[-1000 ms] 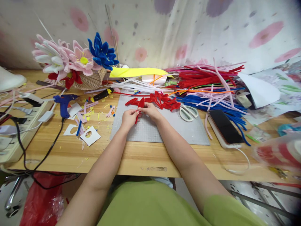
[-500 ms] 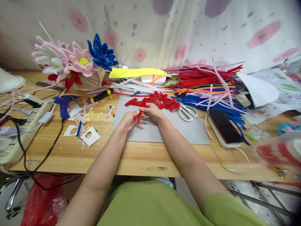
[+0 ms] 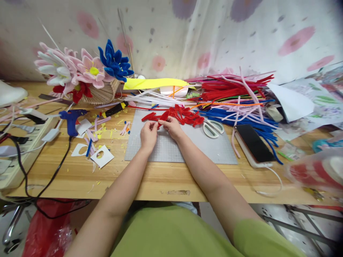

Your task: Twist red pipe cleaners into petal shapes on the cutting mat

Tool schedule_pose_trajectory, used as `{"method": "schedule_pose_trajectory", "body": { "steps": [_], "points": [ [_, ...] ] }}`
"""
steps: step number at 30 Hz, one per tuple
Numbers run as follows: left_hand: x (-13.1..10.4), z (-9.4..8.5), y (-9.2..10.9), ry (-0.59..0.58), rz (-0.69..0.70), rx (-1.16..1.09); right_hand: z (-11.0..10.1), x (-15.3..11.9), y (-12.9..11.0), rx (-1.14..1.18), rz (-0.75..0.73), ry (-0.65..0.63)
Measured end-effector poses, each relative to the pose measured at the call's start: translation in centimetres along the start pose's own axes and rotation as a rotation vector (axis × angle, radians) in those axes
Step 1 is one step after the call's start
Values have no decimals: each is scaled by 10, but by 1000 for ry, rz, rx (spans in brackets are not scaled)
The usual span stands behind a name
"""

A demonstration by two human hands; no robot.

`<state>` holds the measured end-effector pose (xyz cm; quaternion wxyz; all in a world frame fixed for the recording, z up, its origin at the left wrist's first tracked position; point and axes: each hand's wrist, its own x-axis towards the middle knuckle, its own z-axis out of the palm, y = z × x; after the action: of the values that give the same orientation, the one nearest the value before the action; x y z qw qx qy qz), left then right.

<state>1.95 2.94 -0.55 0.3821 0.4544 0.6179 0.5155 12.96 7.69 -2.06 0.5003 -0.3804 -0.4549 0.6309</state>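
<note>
Between my two hands is a red pipe cleaner piece (image 3: 164,116), shaped like a petal and tilted up to the right. My left hand (image 3: 149,135) pinches its lower end with fingers closed. My right hand (image 3: 173,127) grips it higher up between thumb and fingers. Both hands are over the grey cutting mat (image 3: 174,153). Just beyond them on the mat lie several bent red pipe cleaner pieces (image 3: 187,116), partly hidden by my right hand. Scissors with pale green handles (image 3: 213,128) rest to the right of these.
A blue glue gun (image 3: 71,121) and paper scraps (image 3: 103,156) lie at left, near a power strip (image 3: 34,157). Fuzzy flowers (image 3: 92,69) stand behind. Pipe cleaner bundles (image 3: 230,89) fill the back right. A phone (image 3: 255,142) and a plastic-wrapped cup (image 3: 316,169) are at right.
The red piece has turned from nearly upright to a slant, and its lower stem no longer shows below the fingers. My left hand has rotated more upright, fingertips closer to my right hand's.
</note>
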Motion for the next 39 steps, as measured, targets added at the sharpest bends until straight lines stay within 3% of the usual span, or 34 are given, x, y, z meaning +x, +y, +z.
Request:
{"method": "schedule_pose_trajectory", "body": {
  "steps": [4, 14, 19, 23, 27, 34, 39],
  "points": [
    [-1, -1, -5, 0, 242, 233, 3, 0, 0, 0, -18, 76],
    [-2, -6, -2, -80, 381, 354, -1, 1, -1, 57, 35, 13],
    [3, -8, -3, -135, 346, 281, -2, -4, -1, 66, 50, -66],
    [8, -6, -11, -205, 204, 74, 0, -6, -2, 71, 97, -105],
    [9, 0, -19, -183, 110, -89, 2, -5, -1, 75, 70, -72],
    [6, -3, -18, -45, 252, 70, 6, -5, 0, 20, -80, -84],
    [5, -5, -16, -79, 285, 182, 5, -4, -2, 0, -72, -90]
  ]
}}
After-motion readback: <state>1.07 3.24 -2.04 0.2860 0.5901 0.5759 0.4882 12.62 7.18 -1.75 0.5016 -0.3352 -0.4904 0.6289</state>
